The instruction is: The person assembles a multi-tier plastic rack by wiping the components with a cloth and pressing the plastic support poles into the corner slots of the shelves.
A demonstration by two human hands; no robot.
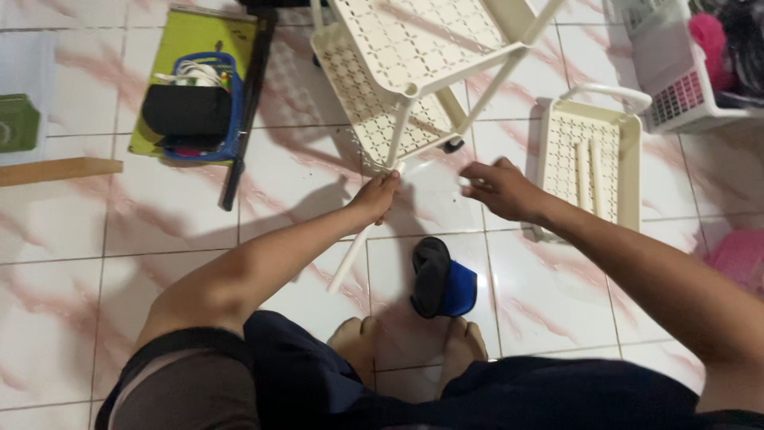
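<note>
**Two hands at the corner of a cream shelf rack**

We see the left hand (376, 197) closed around a white tube (350, 259) near its upper end. The tube's long axis runs diagonally: lower end down-left toward the person's knee, upper end up-right, meeting the corner of the cream perforated rack (406, 72). That top tip sits right at the rack's leg socket — held there, we judge, so the tube lines up with the frame.

The right hand (503, 189) is curled with fingers pinched just beside that same corner. It may grip a small white piece, but the view is too blurred for us to tell.

The rack lies tipped on the tiled floor (159, 231), tiers facing up and a caster visible beneath, so its legs are reachable from a seated spot. A spare cream tray (629, 171) lies flat to the right with two more loose tubes resting in it — within reach.

Near the bare feet lies a blue-and-black slipper (442, 279). A blue basket (195, 107) on a yellow-green board sits upper left; a white laundry basket (676, 95) is upper right.
</note>
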